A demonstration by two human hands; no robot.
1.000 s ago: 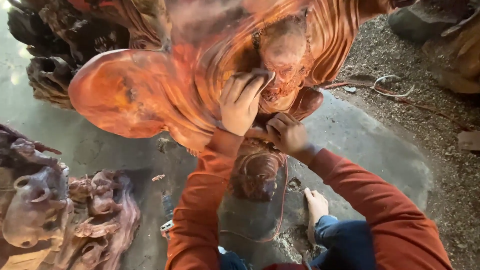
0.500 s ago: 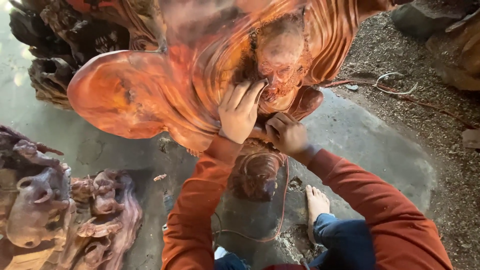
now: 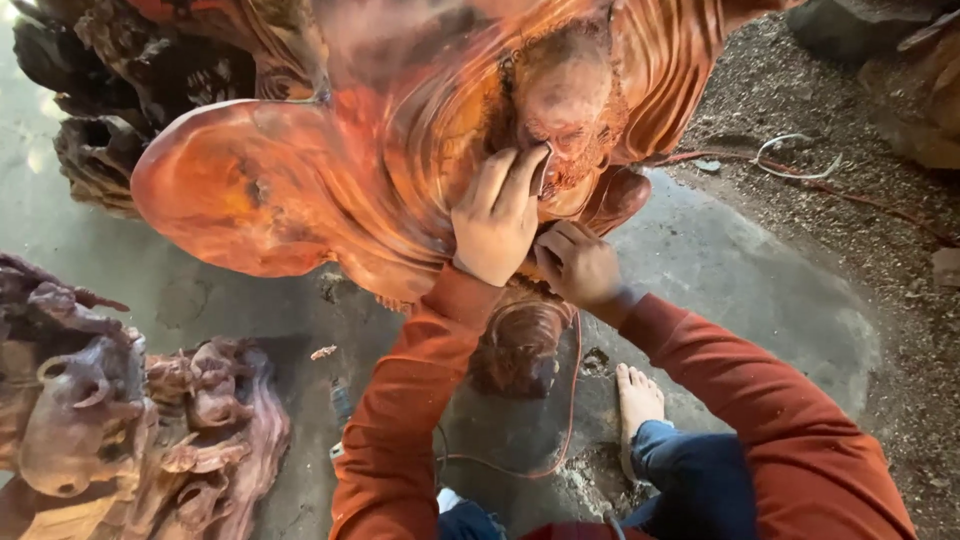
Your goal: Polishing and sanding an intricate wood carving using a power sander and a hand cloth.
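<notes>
Overhead, in the head view, a large reddish-orange wood carving point(image 3: 400, 170) fills the upper half of the frame, its rounded lobe reaching out to the left and its lower edge hanging just above a grey concrete floor point(image 3: 760, 290). Open floor is seen to the right of the carving, bordered by a strip of gravel point(image 3: 880, 200) on which a pale loop of cord point(image 3: 795, 150) lies. A carved face point(image 3: 565, 100) sits at the upper middle of the carving. The left hand point(image 3: 495, 215) is pressed flat on the wood just below the face, fingers together and pointing up, with a small dark piece under the fingertips that cannot be made out. The right hand point(image 3: 578, 265) is curled narrow just beside it, touching the carving's lower edge; whether anything is gripped cannot be told. Two red sleeves and one bare foot point(image 3: 637, 400) are counted. One darker carving point(image 3: 130, 420) stands at the lower left, well apart.
</notes>
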